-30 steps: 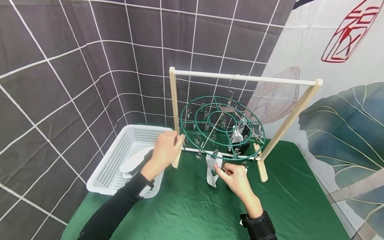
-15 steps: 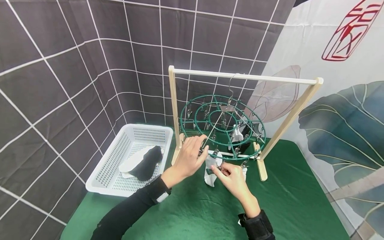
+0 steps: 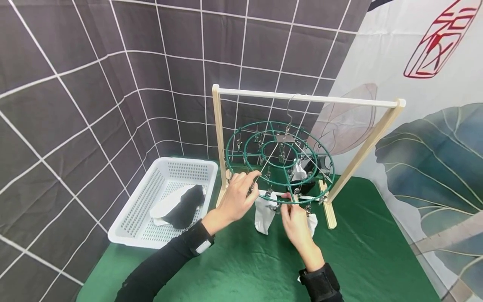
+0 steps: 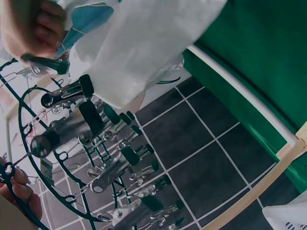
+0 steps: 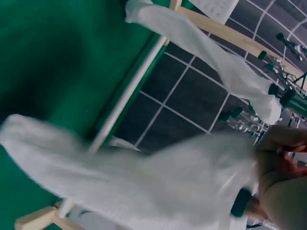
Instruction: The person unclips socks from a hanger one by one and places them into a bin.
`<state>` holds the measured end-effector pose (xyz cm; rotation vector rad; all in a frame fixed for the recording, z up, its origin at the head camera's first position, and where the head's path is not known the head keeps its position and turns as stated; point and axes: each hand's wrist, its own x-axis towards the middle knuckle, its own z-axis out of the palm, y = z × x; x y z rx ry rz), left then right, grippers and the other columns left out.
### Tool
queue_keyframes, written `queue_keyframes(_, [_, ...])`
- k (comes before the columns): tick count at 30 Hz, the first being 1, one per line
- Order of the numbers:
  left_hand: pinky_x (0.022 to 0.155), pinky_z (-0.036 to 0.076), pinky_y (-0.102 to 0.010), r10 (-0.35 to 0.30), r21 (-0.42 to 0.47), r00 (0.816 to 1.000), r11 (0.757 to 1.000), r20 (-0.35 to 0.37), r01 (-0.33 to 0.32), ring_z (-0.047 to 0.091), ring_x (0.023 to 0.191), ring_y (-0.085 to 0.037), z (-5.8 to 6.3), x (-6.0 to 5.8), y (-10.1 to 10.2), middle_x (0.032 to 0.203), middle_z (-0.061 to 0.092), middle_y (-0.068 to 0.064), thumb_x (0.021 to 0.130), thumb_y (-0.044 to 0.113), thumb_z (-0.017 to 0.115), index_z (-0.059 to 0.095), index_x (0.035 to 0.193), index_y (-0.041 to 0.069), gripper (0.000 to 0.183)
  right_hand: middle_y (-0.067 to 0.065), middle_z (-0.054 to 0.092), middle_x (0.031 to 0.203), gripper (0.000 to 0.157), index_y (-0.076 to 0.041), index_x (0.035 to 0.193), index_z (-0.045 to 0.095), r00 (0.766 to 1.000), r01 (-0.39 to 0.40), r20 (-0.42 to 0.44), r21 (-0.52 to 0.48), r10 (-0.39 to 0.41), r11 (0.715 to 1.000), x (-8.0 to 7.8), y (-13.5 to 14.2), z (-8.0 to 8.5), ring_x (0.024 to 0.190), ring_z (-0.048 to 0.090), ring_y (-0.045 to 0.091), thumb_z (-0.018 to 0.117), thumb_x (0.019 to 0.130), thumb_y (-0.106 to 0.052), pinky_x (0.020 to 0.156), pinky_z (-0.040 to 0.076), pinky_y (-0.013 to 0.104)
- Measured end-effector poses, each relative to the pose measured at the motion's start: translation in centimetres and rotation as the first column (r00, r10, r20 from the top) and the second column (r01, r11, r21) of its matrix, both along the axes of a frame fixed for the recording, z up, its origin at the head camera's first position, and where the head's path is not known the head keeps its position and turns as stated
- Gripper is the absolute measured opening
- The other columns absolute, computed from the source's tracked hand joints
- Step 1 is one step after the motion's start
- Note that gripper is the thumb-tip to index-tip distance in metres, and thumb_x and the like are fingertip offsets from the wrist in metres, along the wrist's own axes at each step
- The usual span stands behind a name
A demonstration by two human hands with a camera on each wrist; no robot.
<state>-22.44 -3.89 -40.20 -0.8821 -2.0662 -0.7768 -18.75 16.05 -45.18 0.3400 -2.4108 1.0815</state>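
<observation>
A round green clip hanger (image 3: 260, 181) hangs from a wooden stand, with metal clips around its rings. My left hand (image 3: 237, 197) grips the front left of its outer rim; its fingers (image 4: 21, 189) show behind the rim in the left wrist view. At the front, my right hand (image 3: 297, 222) has its fingers curled at the rim, near a clip. A white sock (image 3: 265, 214) hangs from a clip between the hands. Another white sock (image 3: 312, 223) hangs just right of the right hand, partly hidden by it. In the right wrist view a white sock (image 5: 134, 177) is blurred close up.
A white perforated basket (image 3: 132, 235) at the left holds a white sock (image 3: 167, 203) and a dark grey sock (image 3: 186, 206). The stand's white top bar (image 3: 256, 93) and wooden legs (image 3: 364, 151) surround the hanger. White and black pieces (image 3: 299, 172) hang at the back right.
My left hand moved right from above the basket to the hanger's rim. My right hand left the clip by the front sock and moved to the rim. The front socks shifted slightly.
</observation>
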Motion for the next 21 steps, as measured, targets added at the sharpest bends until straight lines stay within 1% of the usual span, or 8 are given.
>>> queue_keyframes(5, [0.072, 0.038, -0.029, -0.014, -0.009, 0.999, 1.0, 0.039, 0.015, 0.039, 0.067, -0.011, -0.1, 0.1, -0.1, 0.073, 0.048, 0.002, 0.092, 0.012, 0.047, 0.054, 0.121, 0.007, 0.03, -0.004, 0.045, 0.064, 0.037, -0.011, 0.116, 0.056, 0.992, -0.055, 0.117, 0.092, 0.044, 0.994, -1.3, -1.2, 1.3, 0.053, 0.04, 0.009, 0.067, 0.089, -0.033, 0.052, 0.036, 0.026])
queue_keyframes(10, [0.075, 0.038, -0.031, -0.02, 0.041, 0.998, 0.999, 0.056, 0.018, 0.041, 0.072, -0.013, -0.3, 0.2, -0.1, 0.076, 0.047, 0.0, 0.093, 0.013, 0.048, 0.052, 0.124, 0.006, 0.031, 0.001, 0.056, 0.073, 0.019, -0.008, 0.091, 0.062, 0.996, -0.09, 0.043, 0.146, 0.084, 0.985, -2.0, -1.8, 2.3, 0.061, 0.049, 0.011, 0.071, 0.086, -0.024, 0.057, 0.043, 0.029])
queue_keyframes(12, [0.088, 0.04, -0.033, -0.025, 0.089, 0.999, 0.996, 0.047, 0.021, 0.047, 0.084, -0.016, -0.4, 0.3, -0.1, 0.087, 0.052, -0.002, 0.094, 0.014, 0.049, 0.051, 0.124, 0.005, 0.032, 0.0, 0.057, 0.072, 0.016, -0.009, 0.081, 0.06, 0.997, -0.079, 0.01, 0.164, 0.079, 0.983, -2.2, -1.9, 2.4, 0.06, 0.049, 0.011, 0.073, 0.084, -0.019, 0.057, 0.043, 0.029])
queue_keyframes(15, [0.109, 0.026, -0.041, -0.04, 0.233, 0.997, 0.972, 0.059, 0.025, 0.044, 0.111, -0.025, -1.0, 0.7, 0.1, 0.114, 0.049, -0.01, 0.094, 0.014, 0.047, 0.047, 0.127, 0.002, 0.035, -0.004, 0.048, 0.063, 0.025, -0.012, 0.071, 0.054, 0.999, -0.05, -0.011, 0.194, 0.053, 0.98, -2.2, -2.0, 2.6, 0.055, 0.042, 0.01, 0.074, 0.082, -0.02, 0.053, 0.038, 0.027])
queue_keyframes(17, [0.114, 0.014, -0.048, -0.065, 0.412, 0.993, 0.911, 0.101, 0.018, 0.034, 0.126, -0.03, -1.8, 1.3, 0.6, 0.13, 0.039, -0.016, 0.094, 0.012, 0.045, 0.041, 0.129, 0.0, 0.037, -0.005, 0.043, 0.06, 0.029, -0.013, 0.068, 0.05, 0.999, -0.039, -0.009, 0.205, 0.042, 0.978, -2.2, -2.1, 2.7, 0.052, 0.038, 0.01, 0.074, 0.082, -0.021, 0.052, 0.035, 0.027])
queue_keyframes(18, [0.114, 0.011, -0.05, -0.097, 0.521, 0.985, 0.854, 0.139, 0.011, 0.029, 0.131, -0.032, -2.2, 1.7, 0.9, 0.134, 0.034, -0.018, 0.095, 0.01, 0.042, 0.037, 0.131, -0.001, 0.038, -0.006, 0.041, 0.059, 0.031, -0.014, 0.067, 0.049, 0.999, -0.035, -0.011, 0.213, 0.038, 0.976, -2.2, -2.1, 2.7, 0.052, 0.037, 0.01, 0.074, 0.082, -0.022, 0.052, 0.034, 0.026])
queue_keyframes(19, [0.114, 0.01, -0.05, -0.138, 0.633, 0.974, 0.774, 0.181, -0.008, 0.026, 0.133, -0.032, -2.7, 2.1, 1.3, 0.136, 0.031, -0.019, 0.096, 0.01, 0.04, 0.035, 0.132, -0.002, 0.038, -0.006, 0.039, 0.059, 0.032, -0.014, 0.067, 0.047, 0.999, -0.031, -0.015, 0.221, 0.036, 0.975, -2.2, -2.1, 2.6, 0.051, 0.036, 0.01, 0.074, 0.082, -0.023, 0.052, 0.033, 0.026])
queue_keyframes(21, [0.113, 0.012, -0.049, -0.225, 0.817, 0.938, 0.569, 0.263, -0.092, 0.024, 0.135, -0.031, -3.8, 2.8, 2.0, 0.138, 0.029, -0.021, 0.098, 0.011, 0.038, 0.032, 0.132, -0.003, 0.037, -0.007, 0.038, 0.059, 0.032, -0.014, 0.067, 0.047, 0.999, -0.029, -0.025, 0.231, 0.035, 0.973, -2.2, -2.1, 2.6, 0.052, 0.036, 0.01, 0.075, 0.081, -0.022, 0.052, 0.033, 0.026])
